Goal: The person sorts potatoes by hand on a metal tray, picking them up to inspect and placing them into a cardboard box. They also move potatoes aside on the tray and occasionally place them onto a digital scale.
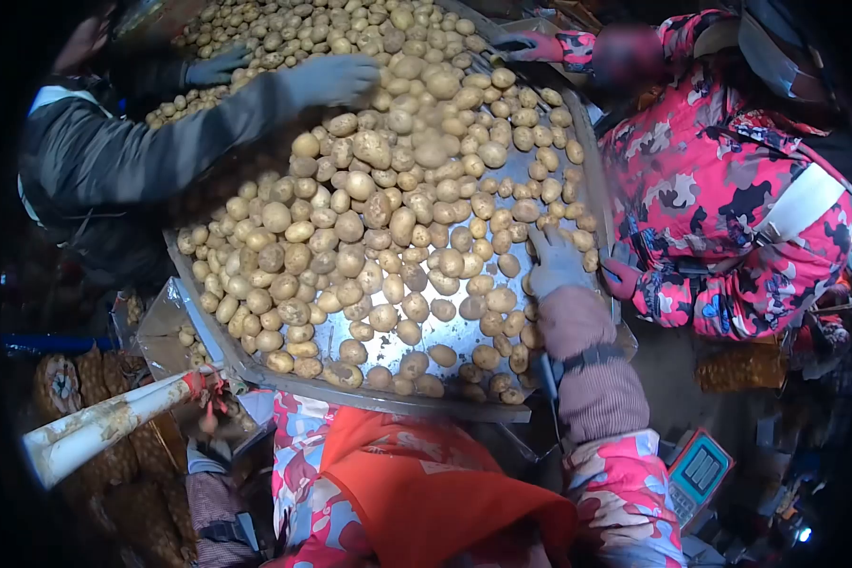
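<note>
Gloved right hand over right side of metal counter, fingers spread and extended, potatoes lying just beyond them and close along both sides, contact unclear, gloved left hand low beside counter's near-left corner, finger state cannot be told

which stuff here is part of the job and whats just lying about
Part of the job:
- potatoes
- metal table under them
- right hand, among potatoes

Apparently lying about:
- keypad device, lower right
- sack-like bundle, right
</note>
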Demonstrator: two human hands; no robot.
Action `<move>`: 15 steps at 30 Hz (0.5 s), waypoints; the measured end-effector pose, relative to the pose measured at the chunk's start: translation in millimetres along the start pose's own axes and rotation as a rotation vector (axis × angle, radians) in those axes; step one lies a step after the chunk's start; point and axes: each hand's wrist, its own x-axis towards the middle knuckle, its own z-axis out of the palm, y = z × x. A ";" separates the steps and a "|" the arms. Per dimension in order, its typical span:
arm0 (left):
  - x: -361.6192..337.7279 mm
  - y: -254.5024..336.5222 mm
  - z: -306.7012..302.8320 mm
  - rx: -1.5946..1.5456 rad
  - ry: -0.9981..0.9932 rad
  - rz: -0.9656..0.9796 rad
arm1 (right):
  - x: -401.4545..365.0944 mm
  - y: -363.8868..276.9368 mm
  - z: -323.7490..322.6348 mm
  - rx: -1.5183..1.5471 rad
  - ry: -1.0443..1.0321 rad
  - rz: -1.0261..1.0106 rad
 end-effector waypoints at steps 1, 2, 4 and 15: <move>-22.4 23.5 8.2 -0.440 0.360 -0.373 | 9.4 8.9 0.0 -0.047 -0.211 0.028; -46.9 31.4 15.5 -0.482 0.118 -0.424 | 18.9 11.6 0.9 -0.044 -0.208 0.028; -104.5 42.6 42.5 -0.481 -0.408 -0.432 | 26.4 10.3 0.4 -0.145 -0.464 0.210; -236.8 48.9 226.1 0.093 -1.372 -0.358 | -78.6 -107.8 -48.1 1.578 -0.296 0.600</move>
